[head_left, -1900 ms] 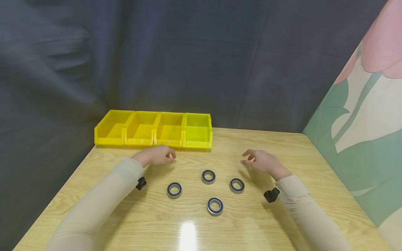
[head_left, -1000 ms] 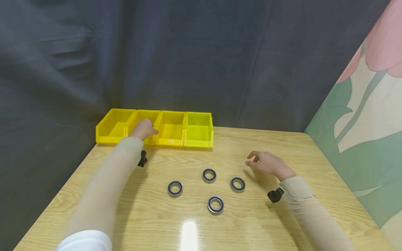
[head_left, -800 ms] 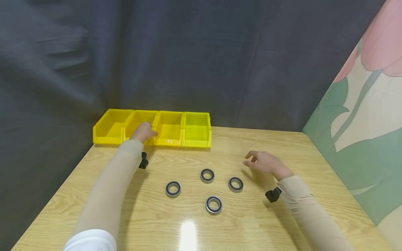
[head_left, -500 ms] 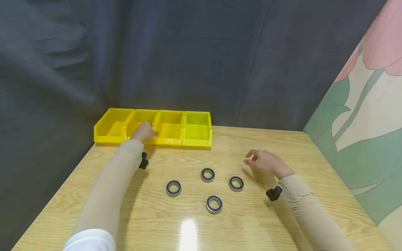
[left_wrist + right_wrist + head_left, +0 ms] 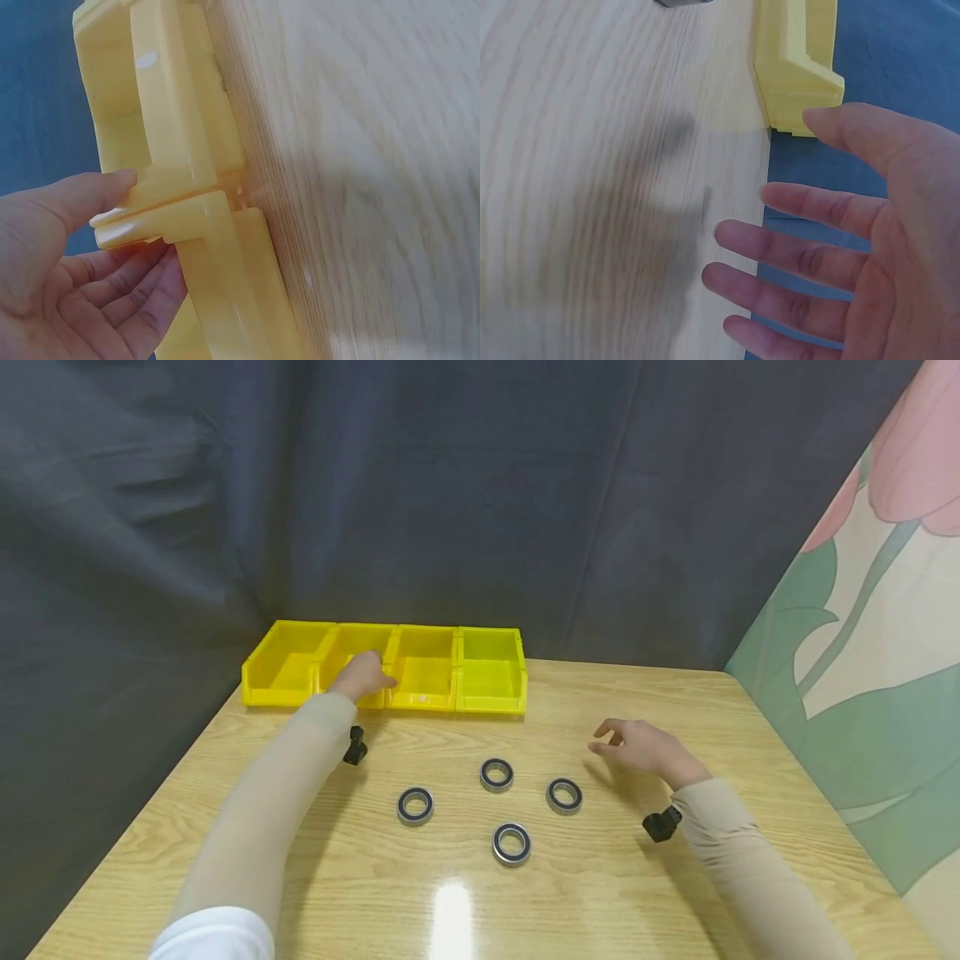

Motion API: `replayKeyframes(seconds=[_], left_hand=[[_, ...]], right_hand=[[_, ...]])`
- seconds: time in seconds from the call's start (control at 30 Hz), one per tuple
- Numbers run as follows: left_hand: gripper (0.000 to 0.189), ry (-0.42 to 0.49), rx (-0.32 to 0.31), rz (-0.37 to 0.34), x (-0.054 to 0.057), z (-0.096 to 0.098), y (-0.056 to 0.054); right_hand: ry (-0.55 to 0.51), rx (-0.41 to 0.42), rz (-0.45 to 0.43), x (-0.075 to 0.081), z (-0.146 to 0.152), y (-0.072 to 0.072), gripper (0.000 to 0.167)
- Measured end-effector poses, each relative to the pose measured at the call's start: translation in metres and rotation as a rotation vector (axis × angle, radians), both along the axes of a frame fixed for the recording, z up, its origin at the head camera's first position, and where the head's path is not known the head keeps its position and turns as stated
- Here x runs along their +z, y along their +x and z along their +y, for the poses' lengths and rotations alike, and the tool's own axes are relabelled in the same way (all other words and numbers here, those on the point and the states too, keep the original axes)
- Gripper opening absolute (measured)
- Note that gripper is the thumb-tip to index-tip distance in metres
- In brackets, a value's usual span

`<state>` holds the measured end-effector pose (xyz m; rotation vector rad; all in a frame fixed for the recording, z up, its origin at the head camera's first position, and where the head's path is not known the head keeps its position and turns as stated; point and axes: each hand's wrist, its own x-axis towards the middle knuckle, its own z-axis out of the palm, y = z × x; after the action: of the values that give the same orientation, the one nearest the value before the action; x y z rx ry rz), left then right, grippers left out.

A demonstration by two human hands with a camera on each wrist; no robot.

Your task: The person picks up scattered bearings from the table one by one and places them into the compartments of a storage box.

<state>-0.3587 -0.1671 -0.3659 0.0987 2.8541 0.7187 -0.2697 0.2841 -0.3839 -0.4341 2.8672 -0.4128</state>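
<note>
In the head view, a row of joined yellow plastic bins (image 5: 422, 702) stands at the back left of the table. My left hand (image 5: 362, 675) reaches over the second bin from the left. The left wrist view shows its thumb (image 5: 112, 187) on one side and curled fingers on the other, pinching the side walls where two yellow bins (image 5: 176, 120) meet. My right hand (image 5: 641, 747) hovers over the table at right, fingers apart and relaxed, holding nothing. Nearest to it lies a ball bearing (image 5: 564, 811) with a dark seal and silver rim.
More ball bearings lie flat mid-table: one at left (image 5: 415, 821), one at back (image 5: 497, 788), one in front (image 5: 512, 861). A dark curtain (image 5: 450, 510) hangs right behind the bins. A flower-painted panel (image 5: 885, 718) borders the wooden table (image 5: 360, 893) at right.
My left hand has gone from above the table up to the bins and taken hold of their walls. Since half a second ago, the whole row has slid slightly right. The bearings stay put.
</note>
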Motion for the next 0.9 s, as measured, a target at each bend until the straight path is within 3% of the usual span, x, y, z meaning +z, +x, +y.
replayKeyframes(seconds=[0.3, 0.63, 0.9], left_hand=[[0.063, 0.014, -0.068, 0.018, -0.002, 0.033, 0.007], [0.062, 0.052, -0.115, 0.041, -0.007, 0.07, 0.021], [0.039, 0.091, -0.117, 0.056, -0.011, 0.086, 0.032]], right_hand=[[0.008, -0.008, -0.018, -0.003, 0.003, 0.001, 0.051], [0.026, -0.018, -0.036, -0.006, 0.008, 0.005, 0.048], [0.024, -0.034, -0.056, -0.006, 0.013, 0.005, 0.046]])
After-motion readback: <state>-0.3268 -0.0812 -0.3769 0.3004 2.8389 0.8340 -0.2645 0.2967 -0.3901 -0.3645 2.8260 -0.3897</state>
